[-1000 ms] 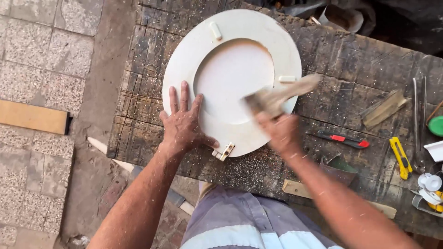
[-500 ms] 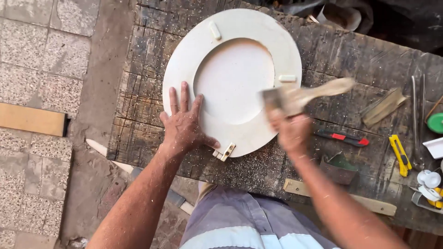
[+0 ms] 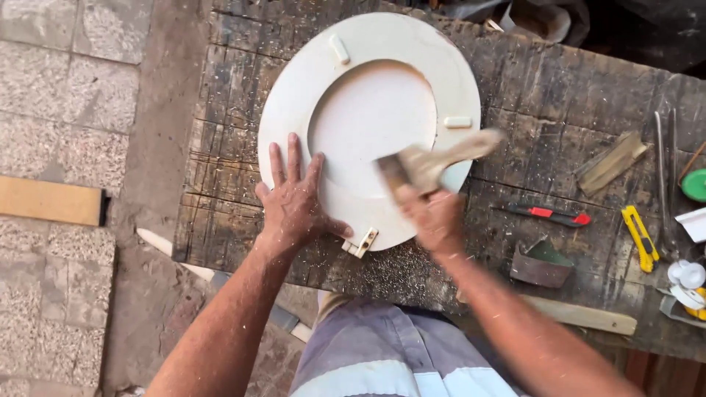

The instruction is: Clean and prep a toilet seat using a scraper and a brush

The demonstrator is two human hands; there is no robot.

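smooth matt seat (image 3: 294, 110), rough wooden bench (image 3: 559, 88)

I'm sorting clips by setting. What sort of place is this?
Probably a small woodworking or repair workshop, perhaps outdoors. A rough wooden workbench is strewn with sawdust, a yellow utility knife lies on it, and stone paving lies beside it.

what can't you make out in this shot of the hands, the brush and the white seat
All from the head view:
- Brush: motion-blurred, so its bristles are unclear.
- Right hand: blurred too; finger positions on the handle unclear.
- White seat: the left hand covers part of its near rim.
- Green round thing: cut off by the right frame edge.
- White items at the far right: too small and cropped to identify.
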